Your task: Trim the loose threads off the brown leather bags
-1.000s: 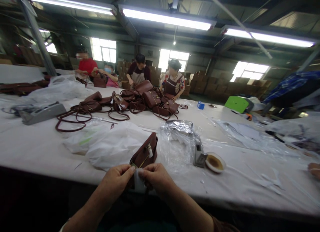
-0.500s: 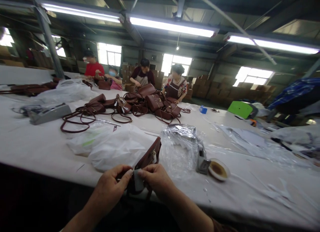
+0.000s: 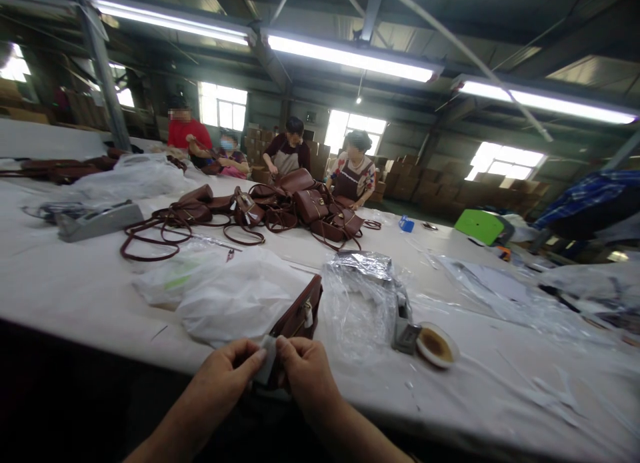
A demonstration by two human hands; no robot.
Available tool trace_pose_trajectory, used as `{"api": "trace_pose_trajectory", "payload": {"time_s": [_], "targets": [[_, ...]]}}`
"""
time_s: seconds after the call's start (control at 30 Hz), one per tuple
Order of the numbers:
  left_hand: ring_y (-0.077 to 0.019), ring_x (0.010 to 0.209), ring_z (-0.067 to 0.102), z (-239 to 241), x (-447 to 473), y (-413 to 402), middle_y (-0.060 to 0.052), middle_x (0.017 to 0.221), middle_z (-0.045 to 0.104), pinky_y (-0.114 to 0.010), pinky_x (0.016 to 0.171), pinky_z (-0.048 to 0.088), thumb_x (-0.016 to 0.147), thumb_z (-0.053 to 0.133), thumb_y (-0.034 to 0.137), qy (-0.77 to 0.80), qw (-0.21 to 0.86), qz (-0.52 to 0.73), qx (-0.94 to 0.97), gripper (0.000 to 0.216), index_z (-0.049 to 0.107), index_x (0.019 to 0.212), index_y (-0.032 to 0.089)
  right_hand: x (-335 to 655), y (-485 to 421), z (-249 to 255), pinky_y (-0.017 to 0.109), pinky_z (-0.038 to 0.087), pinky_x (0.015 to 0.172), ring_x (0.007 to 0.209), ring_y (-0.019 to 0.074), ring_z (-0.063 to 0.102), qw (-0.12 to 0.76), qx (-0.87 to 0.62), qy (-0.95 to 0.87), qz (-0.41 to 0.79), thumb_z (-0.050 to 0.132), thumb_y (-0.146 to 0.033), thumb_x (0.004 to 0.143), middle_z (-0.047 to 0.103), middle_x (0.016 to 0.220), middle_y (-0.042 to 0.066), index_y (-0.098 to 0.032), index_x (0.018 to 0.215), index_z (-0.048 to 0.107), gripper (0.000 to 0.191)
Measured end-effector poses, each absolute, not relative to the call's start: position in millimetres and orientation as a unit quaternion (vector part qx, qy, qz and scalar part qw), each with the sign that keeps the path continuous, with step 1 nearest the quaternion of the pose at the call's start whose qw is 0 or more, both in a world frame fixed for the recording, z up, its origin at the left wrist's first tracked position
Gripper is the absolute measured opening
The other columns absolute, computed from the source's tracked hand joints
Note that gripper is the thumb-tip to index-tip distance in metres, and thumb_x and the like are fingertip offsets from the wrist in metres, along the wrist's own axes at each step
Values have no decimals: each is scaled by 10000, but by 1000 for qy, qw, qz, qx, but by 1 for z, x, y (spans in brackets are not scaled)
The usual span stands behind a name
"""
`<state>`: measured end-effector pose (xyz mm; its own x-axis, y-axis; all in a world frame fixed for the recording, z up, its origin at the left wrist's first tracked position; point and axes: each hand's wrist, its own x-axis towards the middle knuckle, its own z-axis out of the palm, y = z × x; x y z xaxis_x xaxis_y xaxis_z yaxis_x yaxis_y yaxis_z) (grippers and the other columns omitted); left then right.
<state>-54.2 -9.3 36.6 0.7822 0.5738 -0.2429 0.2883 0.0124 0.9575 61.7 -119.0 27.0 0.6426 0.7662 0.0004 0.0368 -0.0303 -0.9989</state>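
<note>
Tag: small pale tag [image 3: 269, 358] at the table's [image 3: 75, 283] near edge, mostly hidden by fingertips
Bag: brown bag [image 3: 300, 313] just behind — lower part covered
Hands: left hand [image 3: 227, 376], right hand [image 3: 306, 370] — 2 together, pinching the tag

No text, label, brand, number or sign is being shown legibly. The small pale tag [image 3: 268, 358] being pinched between the left hand [image 3: 229, 378] and the right hand [image 3: 306, 373] is being seen too blurred for any print to be read. The cardboard boxes [image 3: 425, 184] by the far wall are being pictured too small for markings to be made out.
</note>
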Motion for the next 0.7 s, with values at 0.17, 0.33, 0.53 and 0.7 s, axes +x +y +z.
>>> {"api": "trace_pose_trajectory", "payload": {"time_s": [0.17,0.33,0.53,0.7], "targets": [[-157,607,570,46,-51,-12,-6,630,634,-245,545,424,685,693,563,323,718,117,606,434,615,826,160,72,-134,28,262,484,706,768,169,614,566,-676,-470,40,577,-203,854,652,811,51,-162,873,697,129],[-139,550,548,52,-46,-20,-3,591,628,-231,507,387,676,701,565,312,732,117,594,453,607,834,151,77,-142,30,279,503,786,879,176,607,506,-638,-574,-82,497,-101,877,628,966,84,-173,1099,631,268],[-141,531,551,54,-45,-24,0,580,624,-228,488,379,680,695,569,315,732,129,591,433,597,788,161,81,-140,40,336,449,730,793,198,550,359,-631,-656,-207,477,-186,931,626,944,76,-198,1118,620,236],[-147,487,531,58,-46,-25,24,541,582,-255,489,409,726,641,580,318,670,154,653,429,614,821,161,89,-135,46,338,388,699,764,191,517,283,-621,-693,-233,474,-256,943,627,893,62,-199,986,647,187]]}}
